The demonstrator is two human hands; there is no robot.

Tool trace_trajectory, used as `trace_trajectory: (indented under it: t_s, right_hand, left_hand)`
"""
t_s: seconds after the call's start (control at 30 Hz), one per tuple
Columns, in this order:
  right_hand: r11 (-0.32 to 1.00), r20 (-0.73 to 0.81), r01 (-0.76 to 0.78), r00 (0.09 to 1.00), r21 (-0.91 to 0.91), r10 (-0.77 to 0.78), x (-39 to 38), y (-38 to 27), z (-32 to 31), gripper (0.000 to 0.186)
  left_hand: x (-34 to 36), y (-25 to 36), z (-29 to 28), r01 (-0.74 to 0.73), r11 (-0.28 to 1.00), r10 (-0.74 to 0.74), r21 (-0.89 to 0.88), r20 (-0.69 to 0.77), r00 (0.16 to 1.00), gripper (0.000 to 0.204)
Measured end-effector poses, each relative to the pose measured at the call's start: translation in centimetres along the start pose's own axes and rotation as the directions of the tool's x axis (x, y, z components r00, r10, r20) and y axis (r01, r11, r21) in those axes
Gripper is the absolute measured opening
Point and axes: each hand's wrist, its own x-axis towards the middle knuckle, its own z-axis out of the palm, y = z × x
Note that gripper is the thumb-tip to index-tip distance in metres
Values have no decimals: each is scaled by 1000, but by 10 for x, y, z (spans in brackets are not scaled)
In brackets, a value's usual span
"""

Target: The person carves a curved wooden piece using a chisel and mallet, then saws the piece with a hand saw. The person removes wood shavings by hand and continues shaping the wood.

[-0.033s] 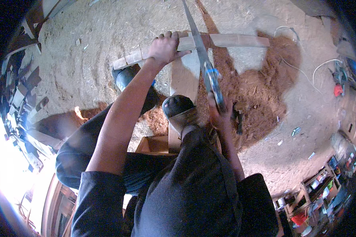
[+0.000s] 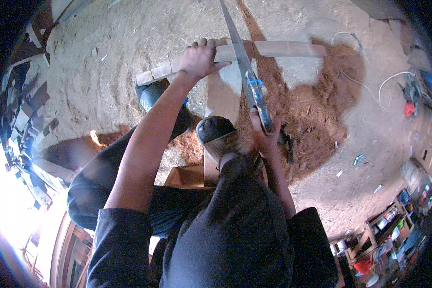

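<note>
Left fingers [image 2: 204, 43] are clamping a curved pale-wood strip [image 2: 290, 49], right fingers [image 2: 256, 120] gripping a long grey-steel handsaw [image 2: 244, 62] across it, cut depth unclear

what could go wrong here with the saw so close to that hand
The thumb of the left hand points toward the saw, so a slip might cut it. The curved wooden piece reaches well past both sides of the board that it appears to cross, so it could tip or twist and perhaps pinch the saw.
</note>
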Motion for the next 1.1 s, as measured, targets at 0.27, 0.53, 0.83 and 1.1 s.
trace_trajectory:
  t_s: [0.27, 0.53, 0.83, 1.1]
  right_hand:
    - [948, 162, 247, 963, -201, -217, -48, -16, -32, 10]
    - [969, 55, 222, 975, -106, -217, 2, -67, 19, 13]
    - [928, 25, 347, 935, 137, -353, 12, -95, 28, 47]
    - [913, 228, 388, 907, -129, -353, 4, -79, 22, 16]
  left_hand:
    - [-2, 2, -14, 16, 1000, -16, 13, 28, 999, 72]
    - [3, 4, -2, 22, 999, -21, -25, 36, 999, 74]
    - [0, -4, -1, 21, 999, -22, -24, -26, 999, 73]
    - [-3, 2, -6, 23, 1000, -23, -15, -21, 1000, 68]
